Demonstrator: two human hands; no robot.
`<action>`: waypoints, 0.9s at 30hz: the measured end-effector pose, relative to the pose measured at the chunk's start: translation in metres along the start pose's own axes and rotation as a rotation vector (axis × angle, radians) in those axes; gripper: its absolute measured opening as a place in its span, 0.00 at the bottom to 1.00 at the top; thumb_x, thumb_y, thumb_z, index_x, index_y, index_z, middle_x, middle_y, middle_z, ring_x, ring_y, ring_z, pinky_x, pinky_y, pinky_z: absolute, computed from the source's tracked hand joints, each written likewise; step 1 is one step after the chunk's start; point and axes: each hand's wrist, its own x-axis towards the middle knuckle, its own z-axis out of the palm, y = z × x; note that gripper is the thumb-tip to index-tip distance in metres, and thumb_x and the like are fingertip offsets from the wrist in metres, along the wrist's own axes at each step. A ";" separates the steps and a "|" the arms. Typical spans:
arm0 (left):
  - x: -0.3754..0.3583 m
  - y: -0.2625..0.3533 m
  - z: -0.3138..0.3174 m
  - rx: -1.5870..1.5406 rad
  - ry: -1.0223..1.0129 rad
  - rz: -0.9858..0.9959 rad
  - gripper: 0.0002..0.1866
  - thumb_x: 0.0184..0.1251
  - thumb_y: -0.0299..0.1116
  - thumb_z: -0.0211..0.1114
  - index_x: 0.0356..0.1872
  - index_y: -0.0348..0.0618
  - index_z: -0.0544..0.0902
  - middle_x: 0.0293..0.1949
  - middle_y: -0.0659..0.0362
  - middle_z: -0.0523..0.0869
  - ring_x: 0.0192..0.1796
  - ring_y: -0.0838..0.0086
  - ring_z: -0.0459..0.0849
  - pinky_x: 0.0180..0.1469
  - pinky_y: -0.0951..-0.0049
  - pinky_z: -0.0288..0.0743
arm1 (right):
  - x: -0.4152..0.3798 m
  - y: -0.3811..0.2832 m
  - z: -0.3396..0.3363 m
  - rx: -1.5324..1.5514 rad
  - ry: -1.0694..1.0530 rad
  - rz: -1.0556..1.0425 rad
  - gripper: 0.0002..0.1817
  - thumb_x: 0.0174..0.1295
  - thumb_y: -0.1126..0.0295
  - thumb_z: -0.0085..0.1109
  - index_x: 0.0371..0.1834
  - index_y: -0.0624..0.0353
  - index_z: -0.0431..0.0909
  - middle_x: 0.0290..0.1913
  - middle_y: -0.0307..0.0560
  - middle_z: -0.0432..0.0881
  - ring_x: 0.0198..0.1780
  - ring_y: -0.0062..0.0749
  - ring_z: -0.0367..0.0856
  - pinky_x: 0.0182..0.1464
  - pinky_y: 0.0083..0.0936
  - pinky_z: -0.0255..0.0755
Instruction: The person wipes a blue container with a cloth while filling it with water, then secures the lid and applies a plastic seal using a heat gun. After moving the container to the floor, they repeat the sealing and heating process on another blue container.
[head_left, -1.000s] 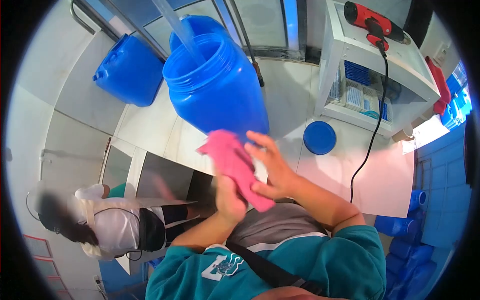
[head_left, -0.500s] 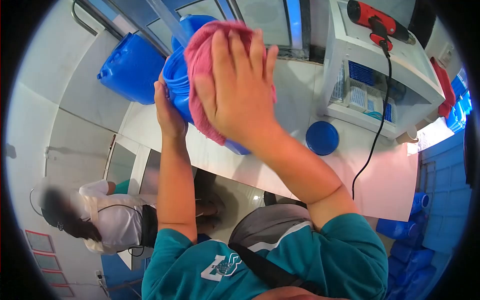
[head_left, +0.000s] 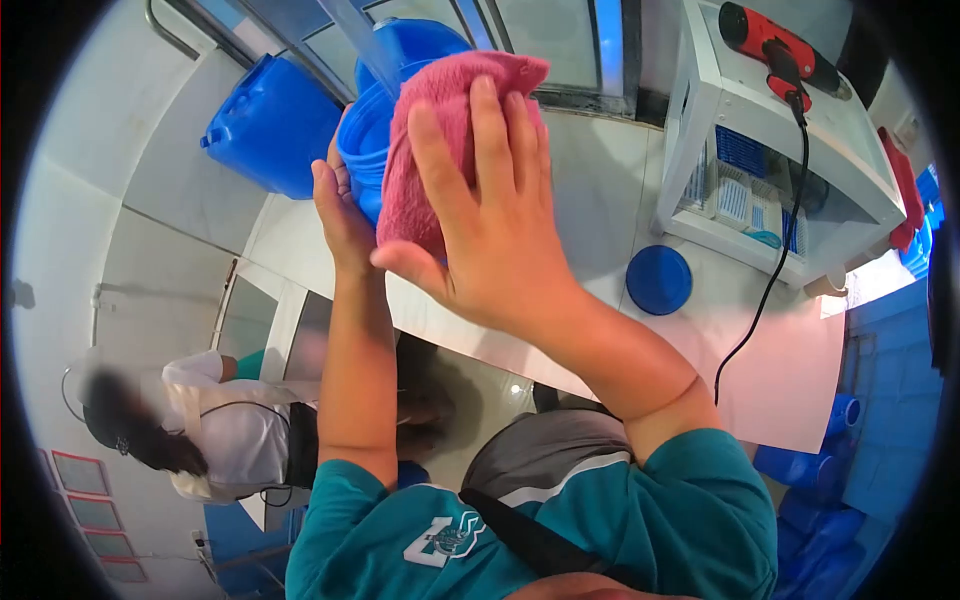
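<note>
A large blue plastic barrel stands on the white counter, with a clear tube running down into its open mouth. My right hand presses a pink cloth flat against the barrel's side, fingers spread. My left hand rests against the barrel's left side, steadying it. Most of the barrel is hidden behind the cloth and my hands.
A blue round lid lies on the counter. A white shelf unit carries a red heat gun with a black cord. A blue jerrycan stands at the left. Another person is lower left. Blue containers are stacked lower right.
A second ago both hands held the pink cloth near my chest. They rose to the barrel; my right hand now presses the cloth on its side, slightly lower than half a second ago.
</note>
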 end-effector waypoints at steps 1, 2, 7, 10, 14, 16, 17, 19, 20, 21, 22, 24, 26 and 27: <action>0.000 0.000 0.000 0.017 0.020 0.007 0.39 0.78 0.63 0.44 0.73 0.38 0.69 0.69 0.49 0.77 0.70 0.60 0.76 0.74 0.57 0.67 | 0.010 0.004 0.002 -0.021 0.041 0.009 0.43 0.66 0.38 0.58 0.77 0.55 0.65 0.76 0.74 0.59 0.74 0.71 0.61 0.75 0.56 0.57; 0.001 0.000 -0.001 0.018 0.018 0.007 0.39 0.78 0.63 0.44 0.73 0.38 0.69 0.69 0.49 0.77 0.70 0.60 0.76 0.74 0.57 0.67 | 0.028 0.016 0.002 0.184 -0.011 0.102 0.42 0.65 0.41 0.61 0.76 0.56 0.67 0.71 0.69 0.68 0.69 0.61 0.69 0.72 0.48 0.62; -0.001 0.001 -0.001 0.209 -0.029 0.098 0.38 0.81 0.62 0.38 0.73 0.38 0.69 0.68 0.51 0.78 0.69 0.62 0.77 0.73 0.61 0.67 | 0.076 0.117 0.049 1.335 -0.445 0.239 0.28 0.74 0.52 0.56 0.69 0.61 0.73 0.64 0.43 0.82 0.60 0.25 0.80 0.64 0.26 0.72; 0.000 0.000 -0.002 0.206 -0.033 0.100 0.38 0.82 0.61 0.37 0.73 0.38 0.69 0.67 0.52 0.79 0.68 0.63 0.77 0.71 0.61 0.68 | 0.017 0.135 0.110 1.729 -0.016 0.650 0.28 0.77 0.46 0.52 0.65 0.58 0.80 0.62 0.41 0.82 0.59 0.23 0.80 0.64 0.22 0.72; 0.001 -0.003 -0.004 0.227 -0.017 0.133 0.37 0.82 0.61 0.36 0.72 0.37 0.70 0.66 0.51 0.80 0.67 0.63 0.78 0.71 0.61 0.68 | -0.043 0.080 0.026 1.519 -0.100 1.408 0.34 0.77 0.55 0.47 0.81 0.61 0.55 0.81 0.46 0.58 0.79 0.34 0.56 0.78 0.31 0.52; 0.000 -0.002 -0.003 0.214 -0.027 0.129 0.37 0.82 0.61 0.37 0.71 0.37 0.70 0.65 0.51 0.80 0.67 0.63 0.78 0.71 0.61 0.69 | -0.067 0.069 0.018 1.325 -0.232 1.568 0.35 0.79 0.62 0.39 0.84 0.63 0.45 0.85 0.47 0.49 0.86 0.42 0.43 0.83 0.37 0.40; -0.001 -0.002 -0.001 0.201 -0.031 0.126 0.37 0.82 0.61 0.37 0.71 0.37 0.71 0.65 0.51 0.80 0.67 0.63 0.78 0.71 0.61 0.69 | -0.086 0.065 0.029 1.073 -0.001 1.019 0.33 0.77 0.61 0.47 0.81 0.63 0.55 0.81 0.52 0.58 0.82 0.40 0.53 0.81 0.34 0.47; -0.002 -0.003 0.000 0.189 -0.011 0.118 0.37 0.82 0.61 0.37 0.71 0.37 0.71 0.65 0.51 0.80 0.67 0.63 0.78 0.71 0.61 0.69 | -0.074 0.052 0.031 0.787 0.235 0.394 0.30 0.74 0.63 0.55 0.76 0.64 0.66 0.75 0.57 0.70 0.77 0.40 0.67 0.78 0.32 0.56; -0.002 -0.002 0.000 0.182 0.015 0.120 0.37 0.82 0.60 0.37 0.71 0.37 0.71 0.65 0.51 0.80 0.67 0.63 0.78 0.71 0.61 0.69 | -0.044 0.047 0.023 0.794 0.273 0.306 0.29 0.73 0.65 0.55 0.75 0.65 0.68 0.73 0.57 0.73 0.75 0.42 0.70 0.77 0.32 0.57; -0.003 -0.002 0.000 0.187 0.004 0.121 0.37 0.82 0.61 0.37 0.71 0.37 0.71 0.65 0.51 0.80 0.67 0.62 0.78 0.71 0.61 0.69 | -0.019 0.061 0.025 0.889 0.165 0.312 0.30 0.73 0.63 0.55 0.76 0.64 0.66 0.74 0.56 0.73 0.76 0.42 0.69 0.77 0.32 0.58; -0.003 -0.003 -0.001 0.188 0.006 0.119 0.37 0.82 0.61 0.37 0.71 0.37 0.71 0.65 0.51 0.80 0.67 0.62 0.78 0.71 0.61 0.69 | 0.004 0.079 0.032 0.984 0.056 0.317 0.31 0.73 0.62 0.55 0.76 0.64 0.65 0.74 0.55 0.72 0.76 0.42 0.68 0.77 0.32 0.59; -0.003 -0.002 -0.002 0.163 -0.003 0.113 0.38 0.82 0.61 0.37 0.71 0.37 0.71 0.65 0.51 0.80 0.67 0.62 0.78 0.71 0.61 0.69 | 0.036 0.116 0.046 0.999 -0.082 0.210 0.29 0.75 0.57 0.53 0.73 0.62 0.69 0.71 0.53 0.75 0.74 0.39 0.71 0.75 0.32 0.62; -0.002 -0.003 -0.005 0.179 -0.007 0.113 0.38 0.82 0.61 0.37 0.71 0.36 0.71 0.65 0.51 0.80 0.67 0.62 0.78 0.71 0.61 0.69 | 0.032 0.125 0.053 1.333 -0.276 0.471 0.28 0.77 0.47 0.50 0.67 0.57 0.76 0.65 0.46 0.80 0.68 0.30 0.75 0.72 0.32 0.68; -0.001 -0.003 -0.006 0.191 -0.015 0.117 0.38 0.82 0.61 0.37 0.71 0.36 0.71 0.65 0.50 0.80 0.67 0.62 0.78 0.71 0.61 0.69 | 0.007 0.134 0.068 1.523 -0.309 0.700 0.28 0.76 0.43 0.49 0.64 0.54 0.77 0.62 0.42 0.81 0.66 0.26 0.76 0.70 0.31 0.69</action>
